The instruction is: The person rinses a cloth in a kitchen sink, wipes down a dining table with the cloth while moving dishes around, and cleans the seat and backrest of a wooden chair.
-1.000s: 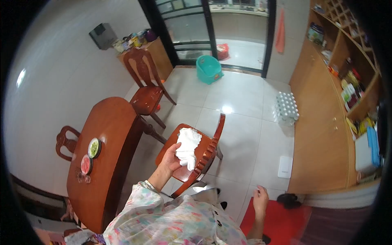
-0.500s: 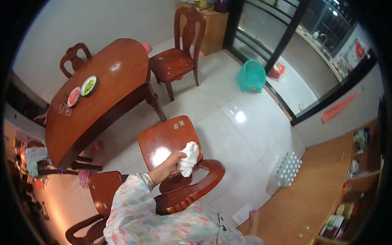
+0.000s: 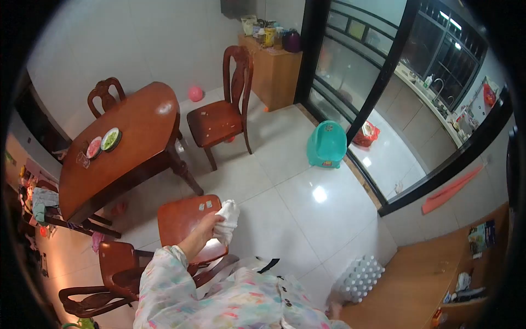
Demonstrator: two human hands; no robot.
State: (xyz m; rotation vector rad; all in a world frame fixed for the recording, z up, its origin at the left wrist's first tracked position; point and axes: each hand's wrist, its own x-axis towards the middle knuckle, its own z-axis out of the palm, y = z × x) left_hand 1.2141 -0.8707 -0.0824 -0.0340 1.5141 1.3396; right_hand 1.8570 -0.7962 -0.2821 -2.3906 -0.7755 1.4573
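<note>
My left hand (image 3: 207,229) is closed around a crumpled white cloth (image 3: 227,219), held out over a reddish-brown wooden chair (image 3: 181,219). Two small stickers show on that chair's seat, just left of the cloth. The chair's back is partly hidden behind my sleeve and body. Low in the view, my right hand (image 3: 335,310) shows only as a blurred patch close to the wooden cabinet (image 3: 383,296); its fingers cannot be made out.
A wooden table (image 3: 126,148) bears two plates of food and a glass. Another chair (image 3: 219,120) stands beyond it, a second chair (image 3: 115,263) at lower left. A teal plastic potty (image 3: 327,145) sits by the sliding door. A white knobbly object (image 3: 359,278) lies by the cabinet.
My view has tilted up and shifted, showing more of the far wall and kitchen. The white cloth stays in my left hand, now near the seat's right edge.
</note>
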